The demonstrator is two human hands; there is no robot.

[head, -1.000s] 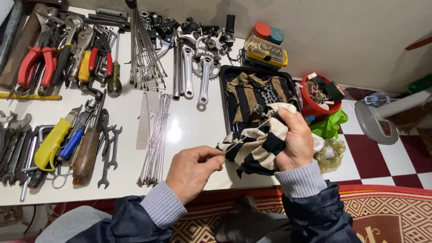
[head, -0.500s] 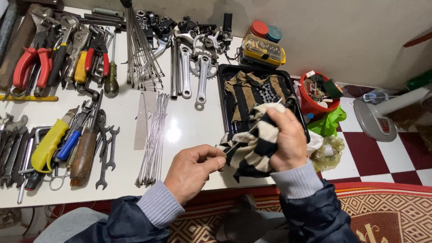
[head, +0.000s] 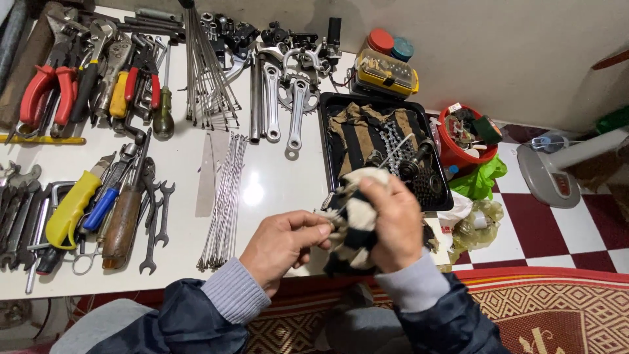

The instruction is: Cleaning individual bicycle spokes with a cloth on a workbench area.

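Observation:
My right hand [head: 392, 223] grips a black-and-white striped rag [head: 354, 223] bunched over the white table's front edge. My left hand [head: 285, 242] pinches something small and thin at the rag's left side; what it is stays hidden between fingers and cloth. Both hands are close together, just in front of a black tray [head: 334, 144]. The tray holds a brown striped cloth [head: 359, 134], a chain [head: 392, 141] and a dark cog cluster [head: 427, 185].
Bundles of spokes [head: 224, 196], crank arms [head: 282, 98], wrenches [head: 154, 216], pliers [head: 49, 88] and screwdrivers [head: 78, 200] cover the white table [head: 275, 177]. A yellow parts box [head: 385, 72] stands behind the tray. A red bucket [head: 466, 134] and green bag [head: 481, 180] sit on the checkered floor at right.
My hands have drawn together: the right hand closed the rag into a tighter bunch and shifted left, and the left hand's fingers now meet the rag's edge.

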